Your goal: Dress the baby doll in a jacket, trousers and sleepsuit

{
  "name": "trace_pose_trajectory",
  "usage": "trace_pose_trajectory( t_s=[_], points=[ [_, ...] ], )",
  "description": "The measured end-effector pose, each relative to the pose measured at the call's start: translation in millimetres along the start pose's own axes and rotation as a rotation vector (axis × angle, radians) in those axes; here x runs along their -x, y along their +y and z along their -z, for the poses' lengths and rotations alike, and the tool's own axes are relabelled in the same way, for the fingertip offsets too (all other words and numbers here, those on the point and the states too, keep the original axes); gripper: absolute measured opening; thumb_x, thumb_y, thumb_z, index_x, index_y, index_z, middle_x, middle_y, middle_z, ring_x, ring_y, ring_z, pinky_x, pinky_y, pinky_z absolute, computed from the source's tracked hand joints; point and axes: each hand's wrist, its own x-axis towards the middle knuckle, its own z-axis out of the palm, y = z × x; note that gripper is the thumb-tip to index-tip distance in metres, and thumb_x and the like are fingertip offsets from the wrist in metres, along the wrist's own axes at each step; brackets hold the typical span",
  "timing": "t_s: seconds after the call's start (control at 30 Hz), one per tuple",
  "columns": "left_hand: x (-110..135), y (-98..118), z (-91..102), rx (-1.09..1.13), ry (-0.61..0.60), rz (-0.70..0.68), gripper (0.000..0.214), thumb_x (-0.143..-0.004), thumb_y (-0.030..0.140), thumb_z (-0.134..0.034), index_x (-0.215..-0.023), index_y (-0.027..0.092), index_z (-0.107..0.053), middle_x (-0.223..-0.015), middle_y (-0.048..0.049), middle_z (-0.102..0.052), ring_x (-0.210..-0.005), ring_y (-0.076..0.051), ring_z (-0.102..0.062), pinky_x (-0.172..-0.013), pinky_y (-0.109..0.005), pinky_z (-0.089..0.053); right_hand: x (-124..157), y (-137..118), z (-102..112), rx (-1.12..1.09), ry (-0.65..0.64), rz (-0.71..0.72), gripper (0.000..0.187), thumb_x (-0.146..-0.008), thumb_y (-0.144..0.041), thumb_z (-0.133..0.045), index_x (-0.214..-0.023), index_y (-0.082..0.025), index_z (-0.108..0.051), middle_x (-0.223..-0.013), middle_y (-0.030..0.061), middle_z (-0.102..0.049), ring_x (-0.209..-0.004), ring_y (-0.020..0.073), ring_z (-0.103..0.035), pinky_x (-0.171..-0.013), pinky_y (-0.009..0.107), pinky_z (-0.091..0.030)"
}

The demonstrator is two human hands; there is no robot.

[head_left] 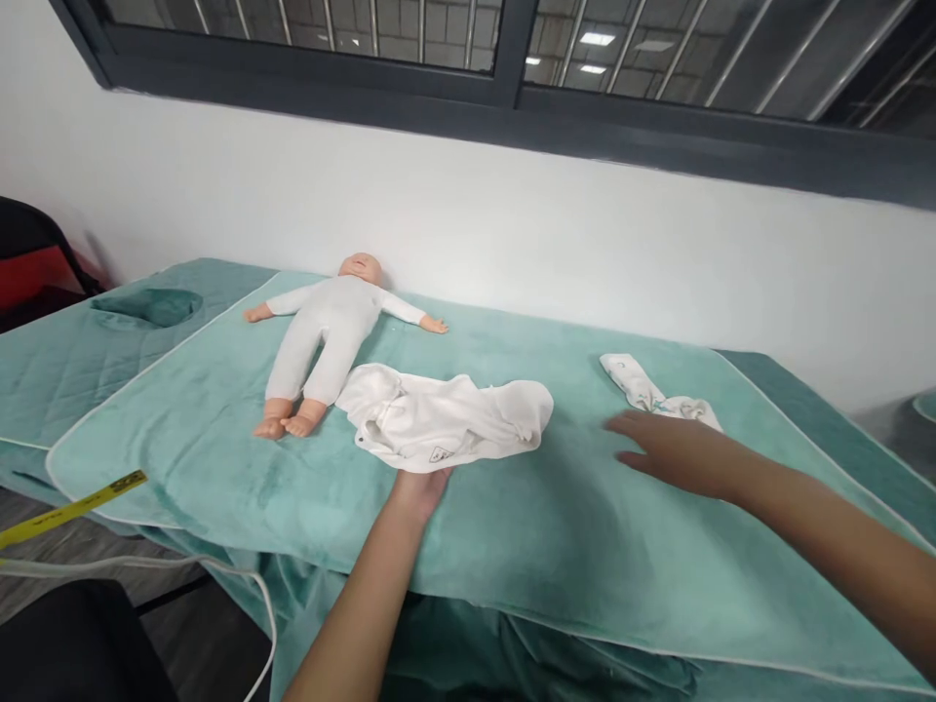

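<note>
A white baby garment (453,419), bunched up with a small printed label near its lower edge, rests over my left hand (422,487). That hand holds it from below, and the cloth hides most of its fingers. My right hand (662,448) is open, fingers stretched out and thumb apart, with nothing in it. Just behind it lies a small white cloth item (635,382) with a faint print, partly covered by the hand. A baby doll (332,317) in a white body suit lies on its back to the left, arms spread, feet towards me.
A teal plush cover (512,546) spreads over the padded bed, which has a face hole (150,307) at the left. White wall and a barred window (504,58) stand behind. A yellow strap (73,509), a white cable (219,564) and a black chair are at the lower left.
</note>
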Motion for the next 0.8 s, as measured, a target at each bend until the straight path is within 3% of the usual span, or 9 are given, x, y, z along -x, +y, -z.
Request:
trace_pose_trajectory(
  t_s=[0.07, 0.17, 0.23, 0.3, 0.43, 0.5, 0.6, 0.7, 0.8],
  points=[
    [19, -3, 2.4, 0.035, 0.014, 0.021, 0.042, -0.070, 0.027, -0.078, -0.110, 0.018, -0.069, -0.121, -0.0094, -0.071, -0.119, -0.029, -0.063, -0.103, -0.045, -0.050, -25, -51, 8, -0.067, 0.008, 0.253, 0.040, -0.094, -0.035, -0.046, -0.131, -0.026, -0.059, -0.133, 0.0104, -0.063, -0.114, 0.0282, -0.065, -0.089, 0.042, -0.053],
    [43, -4, 3.5, 0.006, -0.003, 0.011, 0.050, -0.059, 0.010, -0.076, -0.108, 0.018, -0.070, -0.120, -0.0092, -0.072, -0.118, -0.029, -0.063, -0.103, -0.045, -0.049, -63, -132, 15, -0.094, 0.131, 0.634, 0.044, -0.094, -0.015, -0.042, -0.136, -0.018, -0.054, -0.145, 0.0130, -0.054, -0.130, 0.0254, -0.052, -0.101, 0.041, -0.046],
    [51, 1, 2.9, -0.098, 0.041, -0.046, 0.043, -0.059, 0.013, -0.076, -0.102, 0.018, -0.070, -0.109, -0.0066, -0.074, -0.112, -0.028, -0.065, -0.101, -0.044, -0.049, -87, -177, 18, -0.065, 0.175, 0.902, 0.045, -0.091, -0.012, -0.047, -0.136, -0.016, -0.054, -0.148, 0.0124, -0.051, -0.135, 0.0245, -0.046, -0.107, 0.041, -0.039],
    [52, 13, 1.0, -0.308, 0.080, -0.129, 0.030, -0.064, 0.022, -0.076, -0.093, 0.016, -0.070, -0.096, -0.0056, -0.075, -0.105, -0.027, -0.066, -0.099, -0.043, -0.048, -108, -209, 23, 0.020, 0.067, 1.128, 0.042, -0.089, -0.012, -0.053, -0.130, -0.019, -0.059, -0.145, 0.0089, -0.055, -0.138, 0.0243, -0.042, -0.107, 0.040, -0.036],
    [50, 52, -7.2, -0.787, -0.047, -0.221, 0.026, -0.075, 0.034, -0.070, -0.093, 0.015, -0.071, -0.096, -0.0065, -0.075, -0.103, -0.029, -0.065, -0.092, -0.038, -0.048, -133, -228, 45, 0.271, -0.138, 1.107, 0.022, -0.080, -0.016, -0.064, -0.100, -0.020, -0.069, -0.102, 0.0068, -0.071, -0.107, 0.0243, -0.060, -0.092, 0.038, -0.038],
    [50, 74, -12.7, -0.997, -0.144, -0.224, 0.029, -0.082, 0.039, -0.064, -0.097, 0.015, -0.070, -0.097, -0.0056, -0.074, -0.096, -0.027, -0.065, -0.084, -0.035, -0.049, -136, -221, 61, 0.363, -0.119, 1.046, 0.014, -0.081, -0.015, -0.061, -0.092, -0.020, -0.069, -0.086, 0.0046, -0.069, -0.089, 0.0218, -0.060, -0.086, 0.037, -0.038],
    [51, 105, -23.4, -1.320, -0.220, -0.319, 0.027, -0.089, 0.040, -0.056, -0.097, 0.018, -0.069, -0.091, -0.0027, -0.073, -0.085, -0.023, -0.065, -0.075, -0.032, -0.048, -128, -198, 87, 0.414, 0.017, 0.942, 0.011, -0.087, -0.020, -0.057, -0.088, -0.019, -0.067, -0.083, 0.0050, -0.066, -0.081, 0.0209, -0.057, -0.079, 0.036, -0.036],
    [51, 128, -39.0, -1.599, -0.148, -0.609, 0.021, -0.090, 0.030, -0.052, -0.098, 0.020, -0.068, -0.093, -0.0033, -0.071, -0.087, -0.022, -0.064, -0.075, -0.033, -0.046, -110, -175, 107, 0.349, 0.130, 0.817, 0.019, -0.089, -0.034, -0.058, -0.080, -0.019, -0.063, -0.083, 0.0051, -0.062, -0.076, 0.0195, -0.054, -0.073, 0.034, -0.034],
    [54, 142, -60.6, -1.696, -0.051, -0.949, 0.023, -0.087, 0.018, -0.050, -0.103, 0.020, -0.067, -0.099, -0.0049, -0.068, -0.091, -0.021, -0.062, -0.076, -0.033, -0.045, -85, -162, 115, -0.001, 0.185, 0.728, 0.025, -0.087, -0.039, -0.062, -0.073, -0.019, -0.056, -0.084, 0.0028, -0.059, -0.078, 0.0179, -0.052, -0.069, 0.031, -0.034]
  ],
)
